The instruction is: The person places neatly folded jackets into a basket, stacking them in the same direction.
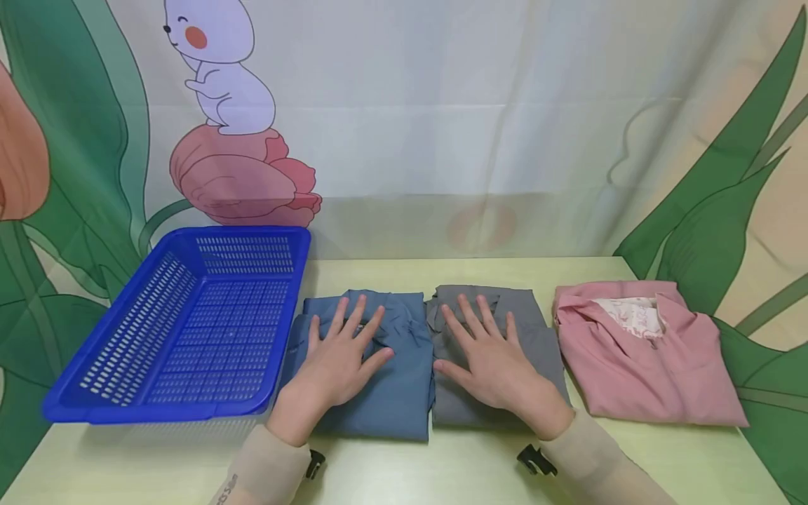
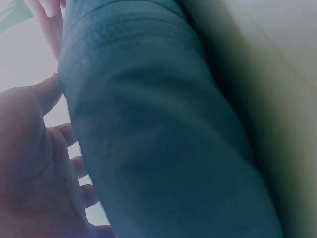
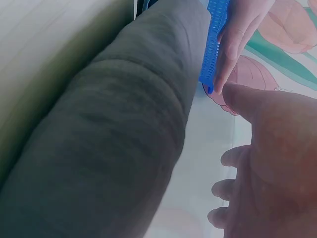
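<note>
In the head view a folded blue garment lies on the table, and my left hand rests on top of it with fingers spread. Beside it, a folded grey garment lies under my right hand, whose fingers are also spread flat. The two garments meet edge to edge. Up close, the left wrist view has the thick rounded side of the blue garment against my left palm and fingertips. The right wrist view gives the grey garment the same way, next to my right hand.
An empty blue plastic basket with slotted walls stands on the left of the table. A folded pink garment with a pale printed lining lies at the right. Behind the table hangs a printed curtain.
</note>
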Available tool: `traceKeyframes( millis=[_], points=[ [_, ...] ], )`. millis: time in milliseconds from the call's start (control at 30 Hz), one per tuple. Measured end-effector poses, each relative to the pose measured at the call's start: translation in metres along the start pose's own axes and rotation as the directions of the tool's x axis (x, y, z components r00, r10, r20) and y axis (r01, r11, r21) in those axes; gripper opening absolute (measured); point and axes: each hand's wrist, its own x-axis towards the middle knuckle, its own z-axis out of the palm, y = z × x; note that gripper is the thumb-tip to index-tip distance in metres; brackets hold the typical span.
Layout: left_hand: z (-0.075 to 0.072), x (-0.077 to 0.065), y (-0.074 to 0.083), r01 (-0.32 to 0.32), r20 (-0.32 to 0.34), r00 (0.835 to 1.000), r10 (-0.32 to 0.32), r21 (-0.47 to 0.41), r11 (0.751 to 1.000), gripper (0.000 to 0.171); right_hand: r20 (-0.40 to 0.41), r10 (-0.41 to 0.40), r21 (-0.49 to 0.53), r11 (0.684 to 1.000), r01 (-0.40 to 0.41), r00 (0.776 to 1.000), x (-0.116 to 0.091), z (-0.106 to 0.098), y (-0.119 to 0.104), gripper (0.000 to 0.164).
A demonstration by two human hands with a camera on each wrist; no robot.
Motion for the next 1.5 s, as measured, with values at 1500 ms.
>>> traceKeyframes(
  millis=[1500],
  points=[
    [0.003,0.003,0.008,0.128,-0.154,0.979,-0.133,-0.042,0.991,0.046,-0.159,-0.108,0.200,0.970,0.139,0.981,0.017,-0.004,0.021,0.039]
  ],
)
